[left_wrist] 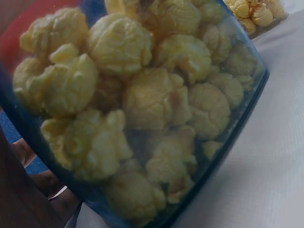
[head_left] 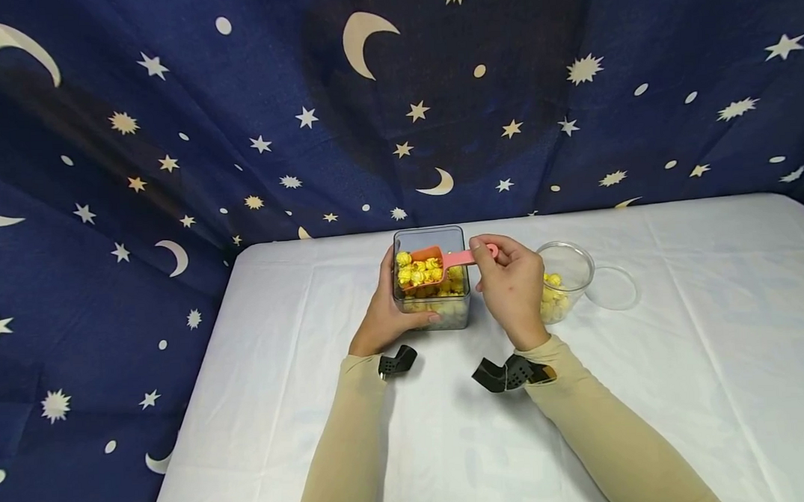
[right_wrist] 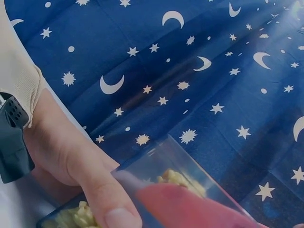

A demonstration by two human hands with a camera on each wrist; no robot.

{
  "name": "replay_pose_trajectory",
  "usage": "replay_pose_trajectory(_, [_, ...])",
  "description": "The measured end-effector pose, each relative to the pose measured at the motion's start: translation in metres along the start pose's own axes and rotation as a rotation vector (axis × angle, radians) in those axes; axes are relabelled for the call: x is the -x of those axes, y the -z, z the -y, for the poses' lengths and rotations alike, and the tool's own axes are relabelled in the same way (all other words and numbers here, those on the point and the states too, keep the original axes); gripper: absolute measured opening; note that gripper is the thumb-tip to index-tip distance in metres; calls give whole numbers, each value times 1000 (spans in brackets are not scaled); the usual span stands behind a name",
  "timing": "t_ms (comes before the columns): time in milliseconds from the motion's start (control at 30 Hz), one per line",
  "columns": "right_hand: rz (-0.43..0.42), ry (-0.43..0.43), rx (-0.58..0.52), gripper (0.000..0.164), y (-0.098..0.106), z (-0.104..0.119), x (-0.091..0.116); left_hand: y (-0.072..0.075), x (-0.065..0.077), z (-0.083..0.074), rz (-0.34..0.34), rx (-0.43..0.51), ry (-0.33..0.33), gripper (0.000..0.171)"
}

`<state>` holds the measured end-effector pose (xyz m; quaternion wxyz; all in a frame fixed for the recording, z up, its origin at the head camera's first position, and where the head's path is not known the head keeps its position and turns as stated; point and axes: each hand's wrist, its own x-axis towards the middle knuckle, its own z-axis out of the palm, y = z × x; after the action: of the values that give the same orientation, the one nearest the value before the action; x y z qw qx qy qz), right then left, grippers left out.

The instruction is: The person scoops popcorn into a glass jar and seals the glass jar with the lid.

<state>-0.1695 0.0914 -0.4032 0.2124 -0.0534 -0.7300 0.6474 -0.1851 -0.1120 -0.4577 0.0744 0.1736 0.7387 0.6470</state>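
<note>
My left hand (head_left: 386, 315) grips a clear square container (head_left: 453, 317) from its left side, thumb across the front. Yellow popcorn (left_wrist: 156, 99) fills much of it, seen close through the wall in the left wrist view. A pink scoop (head_left: 458, 258) heaped with popcorn lies level at the container's mouth, its bowl inside the rim. My right hand (head_left: 516, 283) pinches the scoop's handle between thumb and fingers. In the right wrist view the scoop (right_wrist: 190, 206) shows through the container's wall, beside my left thumb.
Just right of my right hand stands a round clear tub (head_left: 569, 262) with some popcorn in it. A clear round lid (head_left: 612, 287) lies flat beside the tub. The white-covered table (head_left: 301, 420) meets a dark blue star-and-moon curtain (head_left: 267, 85) behind and to the left.
</note>
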Motion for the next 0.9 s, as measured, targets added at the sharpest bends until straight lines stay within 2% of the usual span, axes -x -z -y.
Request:
replay_pose_trajectory(233, [-11, 9, -3, 20, 1, 0, -2, -1, 0, -1, -8, -2, 6, 128])
replay_pose_trajectory(533, [-10, -21, 14, 23, 3, -1, -3, 0, 0, 1, -2, -6, -5, 127])
replay_pose_trajectory(767, [-14, -10, 7, 22, 4, 0, -3, 1, -7, 29, -15, -12, -10, 132])
replay_pose_trajectory(900, [-12, -21, 16, 23, 5, 1, -4, 2, -8, 34, -20, -19, -34, 130])
